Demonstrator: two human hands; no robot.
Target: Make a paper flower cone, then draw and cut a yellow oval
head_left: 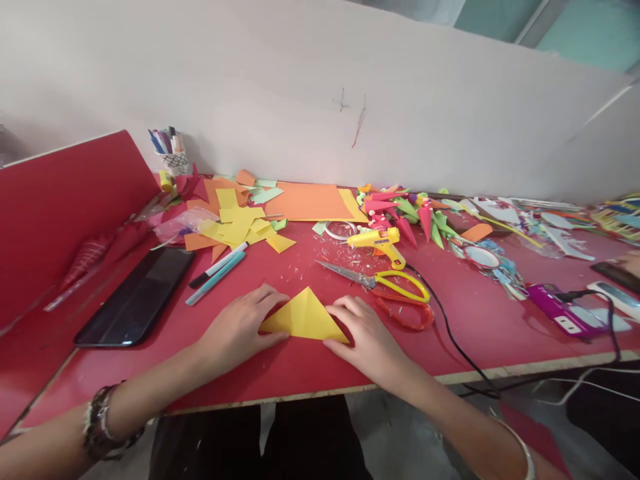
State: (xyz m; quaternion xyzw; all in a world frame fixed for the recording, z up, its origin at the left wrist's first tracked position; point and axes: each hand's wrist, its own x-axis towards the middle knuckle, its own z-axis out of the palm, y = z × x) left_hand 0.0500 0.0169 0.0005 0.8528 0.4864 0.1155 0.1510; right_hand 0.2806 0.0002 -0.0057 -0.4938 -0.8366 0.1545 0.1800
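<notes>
A yellow sheet of paper [306, 315], folded into a triangle with its peak pointing away from me, lies at the front of the red table. My left hand [249, 319] holds its left corner between thumb and fingers. At the right corner, my right hand [361, 331] grips the paper the same way. Beyond the right hand are scissors [400, 280] with yellow and red handles and a yellow glue gun [377, 243]. Two markers [217, 270], one white and one light blue, lie past the left hand.
A black phone [137, 297] lies at left. Coloured paper pieces [240, 220] and orange sheets [310, 201] are at the back, near a pen cup [174, 160]. Paper cones [395, 207] are heaped right of them. A purple power strip [559, 313] and a black cable [450, 330] are at right.
</notes>
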